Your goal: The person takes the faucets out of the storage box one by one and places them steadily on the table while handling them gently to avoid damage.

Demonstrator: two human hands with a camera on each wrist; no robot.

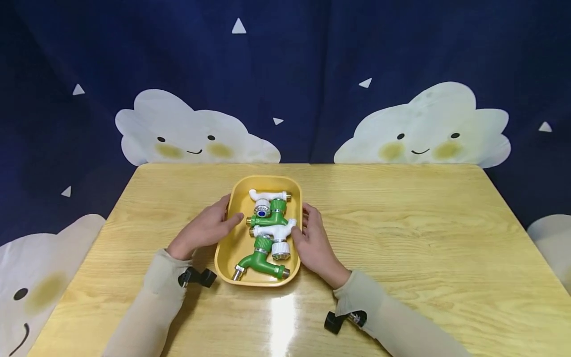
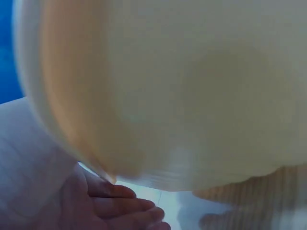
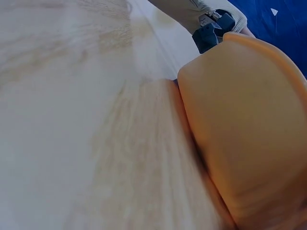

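Note:
A yellow plastic tray [image 1: 228,253] is between my two hands in the head view. In it lie two green taps, one at the near end [image 1: 260,261] and one farther back [image 1: 275,218], and two white taps, one in the middle [image 1: 273,231] and one at the far end [image 1: 270,196]. My left hand [image 1: 206,227] grips the left side, thumb over the rim. On the right side my right hand [image 1: 315,246] holds the wall with its thumb at the rim, its other fingers largely hidden. The tray's outer wall [image 2: 192,105] fills most of the left wrist view, with fingertips [image 2: 127,207] below it.
The wooden table [image 1: 415,238] extends on both sides of the tray. Behind its far edge hangs a dark blue curtain [image 1: 308,74] with clouds and triangles. A black wrist mount [image 1: 196,277] sits at the left sleeve, another [image 1: 343,321] at the right.

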